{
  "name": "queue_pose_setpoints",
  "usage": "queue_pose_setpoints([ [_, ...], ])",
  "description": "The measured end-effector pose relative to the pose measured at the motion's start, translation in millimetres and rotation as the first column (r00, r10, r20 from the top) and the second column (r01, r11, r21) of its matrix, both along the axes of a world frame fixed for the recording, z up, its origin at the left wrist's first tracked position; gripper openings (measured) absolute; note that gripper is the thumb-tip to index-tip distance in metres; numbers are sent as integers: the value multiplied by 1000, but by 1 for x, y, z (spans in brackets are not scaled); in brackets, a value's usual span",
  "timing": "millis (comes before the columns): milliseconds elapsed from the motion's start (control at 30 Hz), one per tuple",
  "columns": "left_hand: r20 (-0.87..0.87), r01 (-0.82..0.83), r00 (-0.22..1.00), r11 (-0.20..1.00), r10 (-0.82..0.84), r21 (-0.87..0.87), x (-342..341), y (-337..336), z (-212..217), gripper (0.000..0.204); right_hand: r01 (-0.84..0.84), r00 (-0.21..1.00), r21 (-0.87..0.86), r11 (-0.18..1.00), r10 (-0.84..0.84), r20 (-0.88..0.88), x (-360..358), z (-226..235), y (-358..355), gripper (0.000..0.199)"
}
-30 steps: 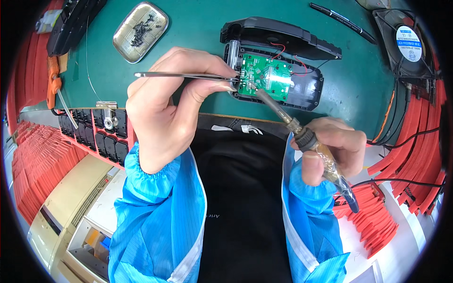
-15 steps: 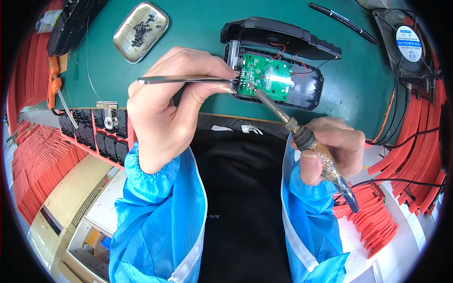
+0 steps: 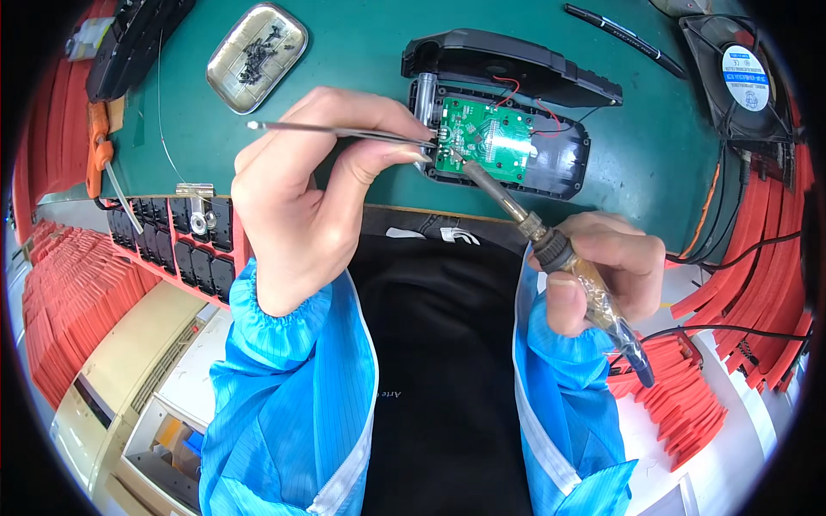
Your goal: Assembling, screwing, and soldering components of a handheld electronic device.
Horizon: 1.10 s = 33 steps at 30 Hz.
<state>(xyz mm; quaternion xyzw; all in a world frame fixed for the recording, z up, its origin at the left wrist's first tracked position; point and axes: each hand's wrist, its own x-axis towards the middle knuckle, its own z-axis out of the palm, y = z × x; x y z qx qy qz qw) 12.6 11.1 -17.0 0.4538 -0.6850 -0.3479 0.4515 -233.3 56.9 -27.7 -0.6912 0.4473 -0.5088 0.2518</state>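
Re-angled tweezers [image 3: 344, 132], clamped in left hand [image 3: 292, 198]: swung outer end slightly up since half a second ago. Still gripping iron [image 3: 555, 249] in right hand [image 3: 632, 267], aimed at board [image 3: 471, 138] within open case [image 3: 555, 168]. Probably adjusting hold.

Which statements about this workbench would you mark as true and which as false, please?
1. The left hand holds metal tweezers. True.
2. The right hand holds a screwdriver. False: it holds a soldering iron.
3. The green circuit board sits inside a black casing. True.
4. The metal tray of small dark parts is right of the circuit board. False: it is to the left.
5. A black pen lies on the green table. True.
6. The fan is at the picture's left side. False: it is at the right.
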Motion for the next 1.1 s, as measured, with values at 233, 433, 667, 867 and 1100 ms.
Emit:
queue_pose_setpoints([
  [233, -25, -63, 998, 998, 63, 13, -5, 2, 2, 11, 14, 1000, -3, 1000, -14, -26, 0, 1, -1, 42],
  [433, 7, -77, 997, 997, 77, 16, -5, 4, 3, 13, 1, 1000, -1, 1000, -1, -16, -1, 1, 0, 42],
  [667, -63, -49, 997, 999, 49, -9, 1, 3, -1, 15, 2, 1000, 13, 1000, -1, -17, -1, 2, 0, 42],
  [867, 5, -9, 1000, 999, 9, -37, 2, 2, 0, 16, 5, 1000, 10, 1000, -4, -22, -1, 2, 0, 41],
  [1100, -8, -37, 999, 999, 37, -4, 0, 4, 0, 16, -4, 1000, -3, 1000, 4, -31, -1, 2, -1, 40],
])
